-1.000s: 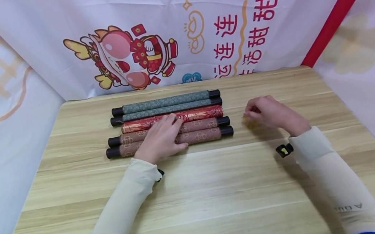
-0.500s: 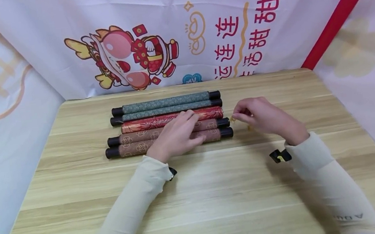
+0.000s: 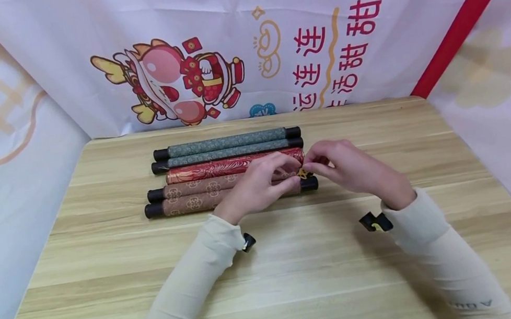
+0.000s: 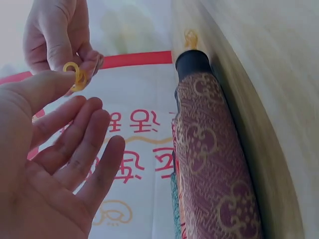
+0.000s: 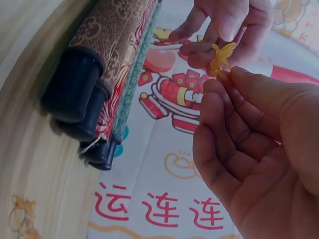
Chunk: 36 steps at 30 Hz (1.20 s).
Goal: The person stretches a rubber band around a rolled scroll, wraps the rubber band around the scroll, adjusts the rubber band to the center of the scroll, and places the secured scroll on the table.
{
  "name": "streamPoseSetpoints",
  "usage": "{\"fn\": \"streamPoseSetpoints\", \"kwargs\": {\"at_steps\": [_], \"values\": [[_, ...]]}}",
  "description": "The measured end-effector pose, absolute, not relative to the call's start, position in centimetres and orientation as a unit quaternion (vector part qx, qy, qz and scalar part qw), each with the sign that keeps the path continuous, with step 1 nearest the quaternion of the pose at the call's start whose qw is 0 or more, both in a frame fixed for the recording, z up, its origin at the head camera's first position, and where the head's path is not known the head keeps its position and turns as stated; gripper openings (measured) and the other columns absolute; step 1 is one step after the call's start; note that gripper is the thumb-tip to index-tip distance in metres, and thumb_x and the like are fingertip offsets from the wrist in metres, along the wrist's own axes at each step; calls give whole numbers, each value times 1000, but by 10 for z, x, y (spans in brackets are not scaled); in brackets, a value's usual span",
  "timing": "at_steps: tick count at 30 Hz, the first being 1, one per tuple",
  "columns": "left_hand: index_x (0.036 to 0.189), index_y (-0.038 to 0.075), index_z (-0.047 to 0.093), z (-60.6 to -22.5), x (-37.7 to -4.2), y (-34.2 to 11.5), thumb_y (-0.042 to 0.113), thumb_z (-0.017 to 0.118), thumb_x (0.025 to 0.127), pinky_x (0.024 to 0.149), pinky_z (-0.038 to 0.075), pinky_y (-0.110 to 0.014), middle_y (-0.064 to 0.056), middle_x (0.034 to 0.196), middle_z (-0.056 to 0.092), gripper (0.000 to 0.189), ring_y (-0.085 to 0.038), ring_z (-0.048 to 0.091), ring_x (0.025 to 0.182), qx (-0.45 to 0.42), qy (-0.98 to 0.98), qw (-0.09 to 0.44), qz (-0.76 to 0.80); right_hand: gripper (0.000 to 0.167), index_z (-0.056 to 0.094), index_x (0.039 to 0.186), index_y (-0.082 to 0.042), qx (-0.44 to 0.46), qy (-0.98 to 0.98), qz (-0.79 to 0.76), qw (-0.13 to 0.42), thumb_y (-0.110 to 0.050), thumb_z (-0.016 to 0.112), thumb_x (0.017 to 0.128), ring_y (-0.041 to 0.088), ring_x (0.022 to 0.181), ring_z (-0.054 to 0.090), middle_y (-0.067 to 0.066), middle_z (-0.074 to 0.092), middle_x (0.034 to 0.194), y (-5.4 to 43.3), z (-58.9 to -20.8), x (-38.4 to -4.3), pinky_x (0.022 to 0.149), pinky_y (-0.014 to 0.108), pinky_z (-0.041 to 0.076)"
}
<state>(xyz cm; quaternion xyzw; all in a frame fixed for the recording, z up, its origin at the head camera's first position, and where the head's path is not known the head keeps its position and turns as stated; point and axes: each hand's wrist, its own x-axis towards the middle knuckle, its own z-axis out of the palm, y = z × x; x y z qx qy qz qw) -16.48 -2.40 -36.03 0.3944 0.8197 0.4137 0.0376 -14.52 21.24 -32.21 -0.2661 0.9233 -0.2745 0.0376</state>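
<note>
My right hand (image 3: 351, 167) pinches a small bunch of yellow rubber bands (image 5: 222, 57) between thumb and fingers, above the right ends of the scrolls. Facing it is my left hand (image 3: 263, 185), its thumb right by the bands in the left wrist view and its other fingers loosely spread; I cannot tell whether it touches them. Below the hands lie two brown patterned scrolls (image 3: 185, 204) with black end knobs, partly covered by the left hand. Behind them come a red scroll (image 3: 209, 170) and two teal scrolls (image 3: 227, 142), all side by side.
More yellow rubber bands (image 5: 22, 216) lie on the wooden table (image 3: 269, 284), off the scrolls' right ends. A white printed cloth (image 3: 219, 5) hangs behind the table's far edge, with further cloth at both sides.
My right hand has moved left with the rubber bands, from the bare table to the scroll ends. My left hand has slid right along the scrolls and lifted, so both hands now meet.
</note>
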Motion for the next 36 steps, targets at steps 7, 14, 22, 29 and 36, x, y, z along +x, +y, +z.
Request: {"fn": "streamPoseSetpoints", "kwargs": {"at_steps": [7, 14, 22, 29, 36], "values": [[115, 6, 73, -363, -163, -19, 15, 72, 101, 88, 60, -26, -6, 111, 75, 16, -14, 72, 96, 389, 812, 27, 434, 9, 74, 101, -12, -276, 917, -285, 36, -17, 67, 105, 14, 77, 62, 2, 73, 91, 206, -324, -143, 70, 30, 54], [102, 9, 73, -367, -163, -21, 18, 72, 102, 80, 57, -23, -2, 97, 75, 9, -10, 69, 86, 388, 827, 22, 405, 8, 74, 106, -9, -271, 918, -285, 40, -15, 68, 104, 12, 79, 61, 2, 74, 94, 205, -330, -142, 73, 31, 55], [101, 13, 70, -368, -162, -27, 19, 69, 104, 82, 57, -29, 2, 97, 74, 7, -9, 66, 87, 381, 846, 22, 373, 11, 70, 104, -7, -253, 921, -294, 45, -17, 64, 106, 15, 74, 55, 3, 68, 88, 207, -336, -140, 67, 30, 50], [103, 13, 67, -364, -167, -46, 20, 65, 106, 80, 56, -30, 1, 95, 71, 8, -11, 65, 85, 373, 861, 21, 344, 16, 69, 105, -7, -226, 927, -300, 20, -19, 59, 109, 18, 79, 57, 6, 70, 95, 217, -336, -139, 70, 32, 50], [103, 11, 68, -358, -174, -61, 17, 62, 107, 81, 57, -32, -1, 96, 72, 10, -14, 67, 87, 332, 864, 2, 379, 19, 69, 104, -8, -201, 928, -313, 12, -23, 59, 109, 19, 77, 54, 8, 69, 95, 228, -334, -140, 65, 30, 47]]}}
